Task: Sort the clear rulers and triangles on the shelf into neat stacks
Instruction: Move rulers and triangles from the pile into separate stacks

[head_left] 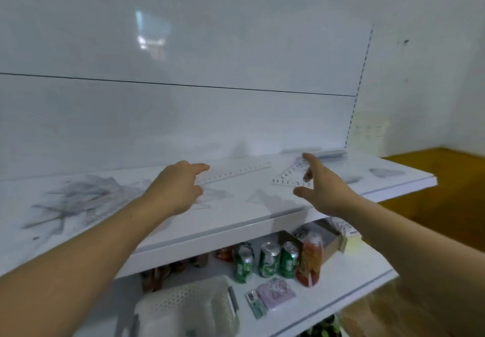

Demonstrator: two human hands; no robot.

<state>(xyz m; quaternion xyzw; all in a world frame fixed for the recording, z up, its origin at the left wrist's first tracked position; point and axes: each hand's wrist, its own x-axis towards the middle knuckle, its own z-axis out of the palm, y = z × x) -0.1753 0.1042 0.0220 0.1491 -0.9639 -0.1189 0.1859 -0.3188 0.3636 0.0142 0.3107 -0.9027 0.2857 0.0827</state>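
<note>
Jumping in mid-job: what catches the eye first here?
Over the white shelf, the left-hand grip sits at one end of the long clear ruler, the right-hand grip spread above a clear triangle. On the lower shelf, three green cans and an orange bottle stand out.

Soft, blurry, evenly lit; wide-angle edge warping.

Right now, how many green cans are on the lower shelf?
3, standing in a row: left can, middle can, right can next to the bottle. The upper shelf may hide more behind them.
</note>
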